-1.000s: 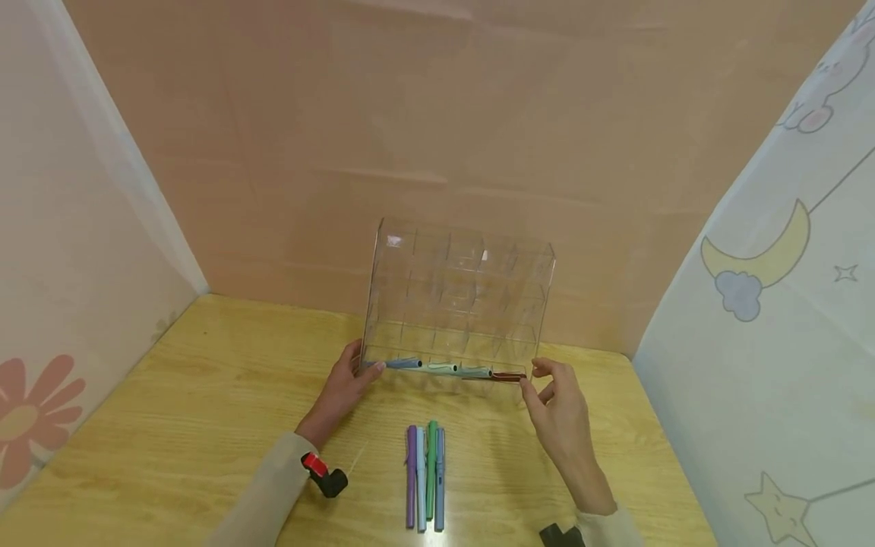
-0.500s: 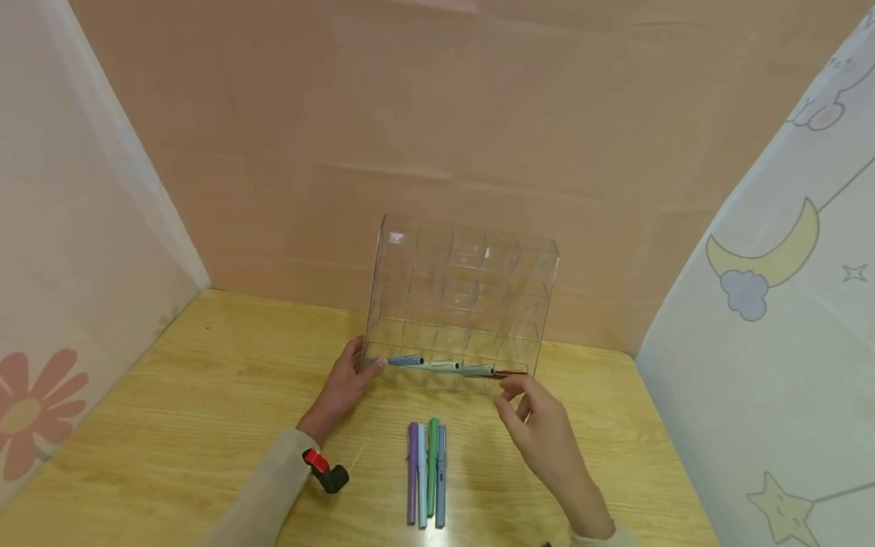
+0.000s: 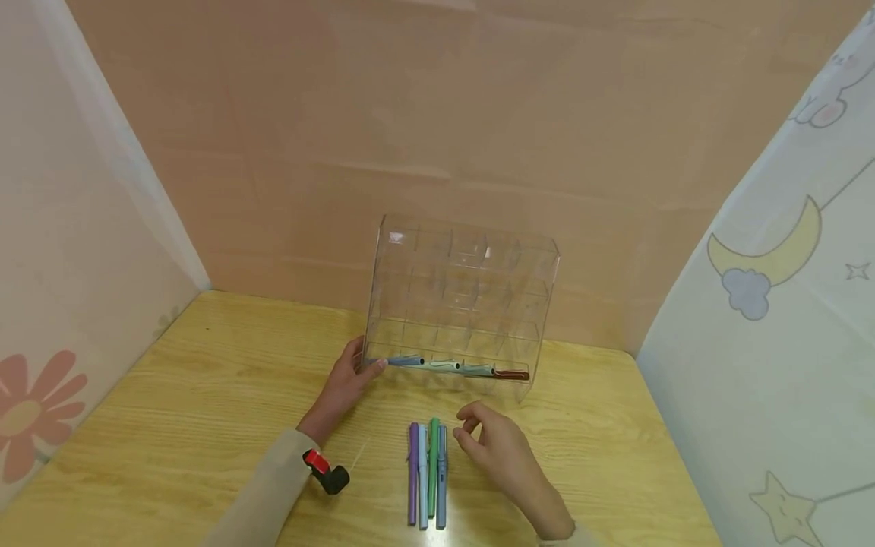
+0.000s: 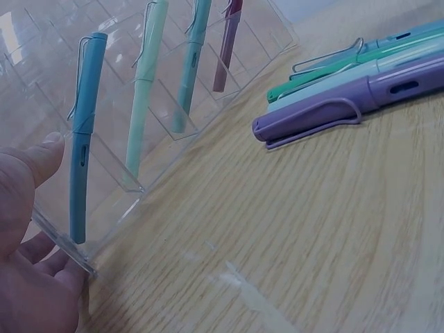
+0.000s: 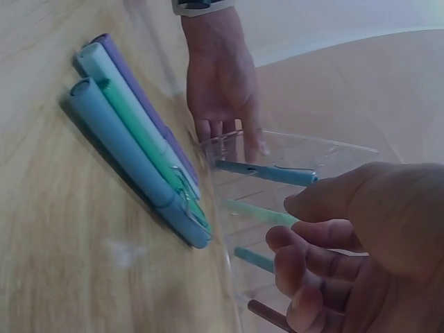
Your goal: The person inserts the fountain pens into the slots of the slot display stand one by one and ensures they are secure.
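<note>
A clear acrylic pen rack with compartments leans back near the rear wall. Its bottom row carries a blue pen, a pale green pen, a teal pen and a dark red pen. My left hand grips the rack's lower left corner, thumb in front and fingers behind. Above the table, my right hand holds nothing, fingers loosely curled, just right of a row of loose pens: purple, light blue, green and greyish blue.
The wooden table reaches back to a tan sheet wall. Printed side panels stand at left and right. A black wrist camera mount juts from the left sleeve.
My right hand has let go of the dark red pen at the rack's right end and moved left and toward me, beside the loose pens. My left hand stays on the rack.
</note>
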`<state>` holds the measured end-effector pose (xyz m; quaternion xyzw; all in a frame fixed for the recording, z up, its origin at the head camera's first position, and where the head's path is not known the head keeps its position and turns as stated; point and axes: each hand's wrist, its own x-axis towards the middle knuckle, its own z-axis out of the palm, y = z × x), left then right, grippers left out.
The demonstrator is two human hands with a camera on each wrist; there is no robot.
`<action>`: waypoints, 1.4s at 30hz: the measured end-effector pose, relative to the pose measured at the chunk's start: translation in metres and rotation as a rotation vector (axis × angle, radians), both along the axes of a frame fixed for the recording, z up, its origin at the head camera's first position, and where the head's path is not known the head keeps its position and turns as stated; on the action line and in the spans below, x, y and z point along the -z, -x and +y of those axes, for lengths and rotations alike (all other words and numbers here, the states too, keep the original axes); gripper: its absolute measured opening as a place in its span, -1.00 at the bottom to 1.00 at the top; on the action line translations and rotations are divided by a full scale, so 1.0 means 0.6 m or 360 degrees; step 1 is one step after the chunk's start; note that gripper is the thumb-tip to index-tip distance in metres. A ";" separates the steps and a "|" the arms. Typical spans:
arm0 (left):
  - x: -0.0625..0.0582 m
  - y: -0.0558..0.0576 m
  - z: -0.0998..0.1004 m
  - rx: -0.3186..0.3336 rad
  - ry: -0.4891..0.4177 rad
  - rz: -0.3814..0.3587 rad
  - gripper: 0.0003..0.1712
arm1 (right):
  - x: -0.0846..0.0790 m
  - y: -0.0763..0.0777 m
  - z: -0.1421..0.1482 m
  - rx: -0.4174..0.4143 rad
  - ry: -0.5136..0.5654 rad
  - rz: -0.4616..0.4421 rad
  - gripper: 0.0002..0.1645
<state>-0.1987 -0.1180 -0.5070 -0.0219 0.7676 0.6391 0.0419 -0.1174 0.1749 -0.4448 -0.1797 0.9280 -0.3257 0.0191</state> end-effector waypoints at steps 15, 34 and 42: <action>0.004 -0.001 0.001 -0.0005 0.0003 0.0004 -0.07 | 0.040 -0.004 -0.013 -0.0059 -0.0091 -0.0145 -0.74; -0.006 -0.008 0.003 0.0011 0.0006 0.0040 -0.06 | 0.063 -0.001 -0.013 -0.0148 -0.0100 -0.0169 -0.46; -0.005 -0.006 0.003 0.0003 0.0036 0.0022 -0.06 | 0.063 0.001 -0.010 -0.0135 -0.0108 -0.0209 -0.48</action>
